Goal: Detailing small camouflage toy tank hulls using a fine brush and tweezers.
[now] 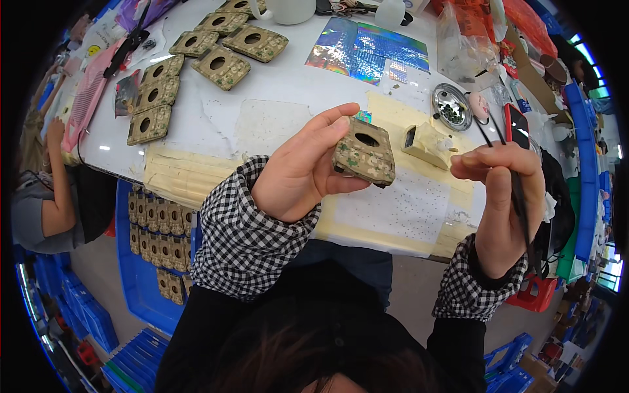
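Note:
My left hand [291, 171] grips a camouflage-patterned casing [364, 153] with a round hole, tilted above the table's front part. In my right hand [506, 196] is a pair of dark tweezers [522, 219], its two prongs pointing away from me and apart. The tweezers do not touch the casing. Just beyond the casing, between my hands, a tape-wrapped block [427, 148] sits on the table. Behind the right hand stands a round metal dish [452, 106] with small dark pieces in it.
More camouflage casings [255, 43] lie at the back left. Shiny holographic sheets [367, 52] are at the back middle. A red phone-like device [517, 126] lies on the right. Below the table's left edge, a blue crate [145, 288] holds casings. Another person's arm [57, 177] shows far left.

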The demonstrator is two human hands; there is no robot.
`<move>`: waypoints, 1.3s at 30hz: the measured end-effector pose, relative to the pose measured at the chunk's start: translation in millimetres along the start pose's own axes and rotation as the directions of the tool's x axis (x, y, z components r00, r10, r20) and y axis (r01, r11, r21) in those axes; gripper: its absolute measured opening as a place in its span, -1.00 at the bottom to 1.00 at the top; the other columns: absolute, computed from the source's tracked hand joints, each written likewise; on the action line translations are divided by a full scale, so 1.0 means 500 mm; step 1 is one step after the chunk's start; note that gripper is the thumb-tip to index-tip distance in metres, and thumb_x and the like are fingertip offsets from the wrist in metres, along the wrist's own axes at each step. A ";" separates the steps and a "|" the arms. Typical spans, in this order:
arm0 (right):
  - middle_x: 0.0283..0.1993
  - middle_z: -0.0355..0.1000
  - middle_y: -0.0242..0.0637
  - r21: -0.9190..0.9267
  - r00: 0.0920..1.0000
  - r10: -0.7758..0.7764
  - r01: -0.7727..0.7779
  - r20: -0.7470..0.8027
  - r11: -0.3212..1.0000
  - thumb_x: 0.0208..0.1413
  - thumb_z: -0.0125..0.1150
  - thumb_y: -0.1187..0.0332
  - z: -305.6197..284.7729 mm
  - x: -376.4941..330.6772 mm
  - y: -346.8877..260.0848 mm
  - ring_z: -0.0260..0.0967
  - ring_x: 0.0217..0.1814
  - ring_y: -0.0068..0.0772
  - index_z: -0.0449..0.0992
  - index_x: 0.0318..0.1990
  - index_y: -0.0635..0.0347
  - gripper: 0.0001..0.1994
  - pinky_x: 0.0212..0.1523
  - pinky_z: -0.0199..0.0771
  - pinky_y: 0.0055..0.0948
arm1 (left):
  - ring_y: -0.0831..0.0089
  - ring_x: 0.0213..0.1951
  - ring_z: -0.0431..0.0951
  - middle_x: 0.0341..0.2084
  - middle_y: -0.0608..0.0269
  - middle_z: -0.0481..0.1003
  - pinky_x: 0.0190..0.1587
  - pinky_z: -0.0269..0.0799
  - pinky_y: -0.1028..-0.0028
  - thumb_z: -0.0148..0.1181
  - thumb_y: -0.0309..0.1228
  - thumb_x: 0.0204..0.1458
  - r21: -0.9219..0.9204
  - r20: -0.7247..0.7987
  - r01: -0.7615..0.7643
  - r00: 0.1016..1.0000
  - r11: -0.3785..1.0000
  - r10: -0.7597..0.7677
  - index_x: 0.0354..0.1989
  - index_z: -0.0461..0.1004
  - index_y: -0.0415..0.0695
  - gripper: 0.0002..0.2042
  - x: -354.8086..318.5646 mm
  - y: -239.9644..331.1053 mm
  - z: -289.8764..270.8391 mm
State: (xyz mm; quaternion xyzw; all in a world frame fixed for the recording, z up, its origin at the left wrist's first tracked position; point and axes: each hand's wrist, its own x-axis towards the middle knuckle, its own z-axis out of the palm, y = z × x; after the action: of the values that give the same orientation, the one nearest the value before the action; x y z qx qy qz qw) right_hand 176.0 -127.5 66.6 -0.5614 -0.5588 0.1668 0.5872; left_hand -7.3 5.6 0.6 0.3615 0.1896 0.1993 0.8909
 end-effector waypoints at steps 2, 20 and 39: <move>-0.29 0.38 -0.25 -0.155 1.000 -0.009 0.008 -0.011 0.988 0.20 0.05 0.48 -0.012 -0.004 0.003 0.39 -0.25 -0.50 0.38 -0.24 0.35 -0.91 -0.16 0.36 -0.56 | 0.04 -0.04 0.52 0.03 -0.03 0.37 -0.14 0.60 0.48 -0.27 -0.17 0.29 -0.025 0.008 0.001 1.000 1.000 0.000 0.32 -0.05 -0.16 -0.50 0.003 -0.006 -0.007; -0.46 0.40 -0.25 -0.749 0.990 -0.138 0.103 0.015 0.654 -0.14 0.36 0.53 -0.038 -0.015 0.083 0.34 -0.39 -0.31 0.55 -0.28 0.25 -0.79 -0.36 0.31 -0.43 | 0.00 -0.03 0.50 0.13 -0.04 0.27 -0.23 0.62 0.55 -0.30 -0.22 0.29 -0.089 -0.010 0.019 1.000 0.996 -0.019 0.33 -0.06 -0.18 -0.51 0.008 -0.007 -0.006; -0.34 0.38 -0.22 -0.224 0.987 -0.158 0.155 0.005 0.962 0.04 0.19 0.60 0.022 -0.008 0.035 0.29 -0.33 -0.44 0.48 -0.21 0.30 -0.86 -0.26 0.27 -0.55 | 0.00 -0.03 0.51 0.11 -0.08 0.32 -0.07 0.55 0.34 -0.27 -0.19 0.27 -0.024 0.026 0.021 0.999 0.999 -0.020 0.34 -0.05 -0.19 -0.48 0.001 -0.004 0.000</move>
State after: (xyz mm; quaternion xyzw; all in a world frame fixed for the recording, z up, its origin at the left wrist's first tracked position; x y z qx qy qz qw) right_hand 173.1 -120.2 47.4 -0.5790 -0.6127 0.0520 0.5354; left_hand -6.4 4.2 -0.9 0.3511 0.1794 0.1879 0.8995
